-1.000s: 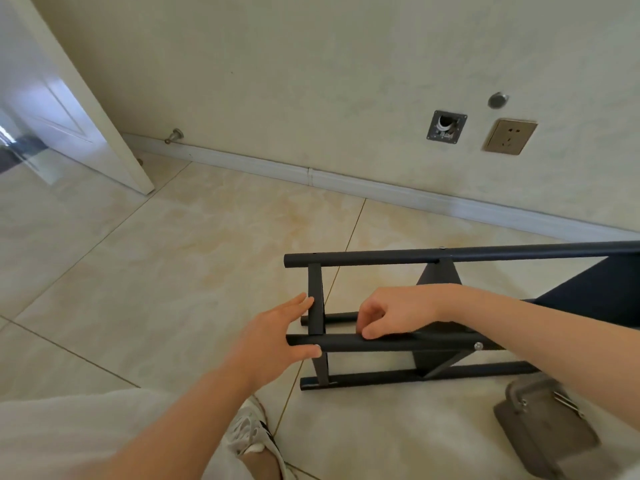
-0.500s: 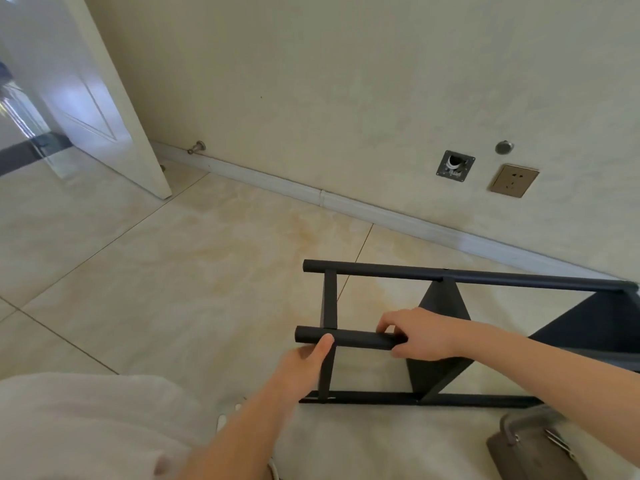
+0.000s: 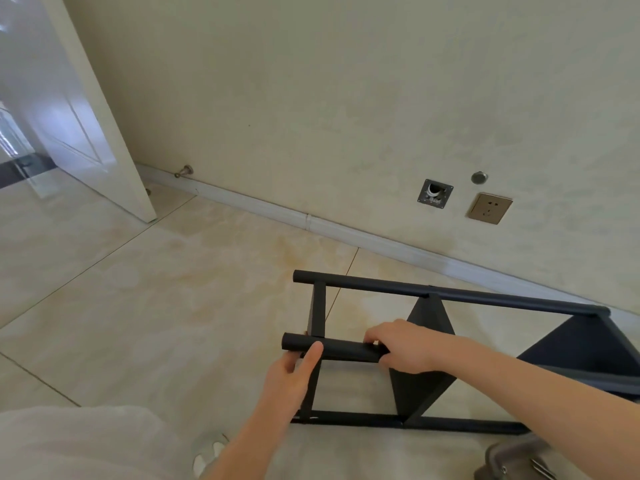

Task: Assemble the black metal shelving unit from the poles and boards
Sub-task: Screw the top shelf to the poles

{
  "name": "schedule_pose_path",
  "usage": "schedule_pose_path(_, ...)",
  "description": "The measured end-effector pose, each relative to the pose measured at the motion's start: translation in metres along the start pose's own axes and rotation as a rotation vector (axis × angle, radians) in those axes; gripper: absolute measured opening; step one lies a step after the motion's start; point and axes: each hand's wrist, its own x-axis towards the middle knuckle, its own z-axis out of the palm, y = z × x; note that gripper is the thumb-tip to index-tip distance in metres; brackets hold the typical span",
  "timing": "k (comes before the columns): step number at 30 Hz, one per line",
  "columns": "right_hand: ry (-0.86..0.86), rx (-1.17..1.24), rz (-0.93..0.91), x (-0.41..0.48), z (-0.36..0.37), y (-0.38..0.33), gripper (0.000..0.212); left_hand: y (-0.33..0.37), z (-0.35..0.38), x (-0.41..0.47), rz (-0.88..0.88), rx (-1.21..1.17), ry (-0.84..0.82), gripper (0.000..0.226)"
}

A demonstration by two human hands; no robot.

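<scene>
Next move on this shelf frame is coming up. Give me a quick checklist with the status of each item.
1. Right hand grips the near pole: ok.
2. Left hand firm on that pole's end: cannot tell, only its thumb lies across it.
3. Bottom pole rests on the floor: ok.
4. Middle board seated in the far pole: cannot tell.
5. Grey object by the bottom pole's right end: not ok, may obstruct.

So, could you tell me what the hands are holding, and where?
The right hand grips the shelf's near pole, in from its free end; the left hand touches that end, grip unclear.
</scene>
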Motion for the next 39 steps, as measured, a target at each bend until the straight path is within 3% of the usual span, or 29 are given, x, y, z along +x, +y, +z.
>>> schedule_pose_path(9,0.333,0.176,0.077,-0.029,-0.048,0.018,0.039,0.093,0.028,-0.003,0.239,-0.128,-0.033,0.062)
schedule_pose_path(17,0.675,0.360,0.099,-0.048,-0.100,0.020,0.040,0.194,0.034,-0.013,0.518,-0.040,-0.081,0.044)
schedule_pose_path(21,0.806,0.550,0.017,-0.056,-0.121,0.016,0.038,0.235,0.036,-0.023,0.672,-0.045,0.018,0.040)
schedule_pose_path(24,0.877,0.679,-0.057,-0.060,-0.133,0.013,0.037,0.261,0.038,-0.035,0.813,0.015,0.134,0.018)
schedule_pose_path(30,0.903,0.964,-0.141,-0.062,-0.137,0.000,0.035,0.292,0.043,-0.052,0.971,0.233,0.392,0.025)
schedule_pose_path(34,0.836,1.010,-0.142,-0.067,-0.132,-0.005,0.035,0.287,0.049,-0.052,1.041,0.340,0.492,0.036)
schedule_pose_path(39,0.742,1.015,-0.147,-0.079,-0.131,0.001,0.037,0.279,0.054,-0.054,1.096,0.335,0.524,0.034)
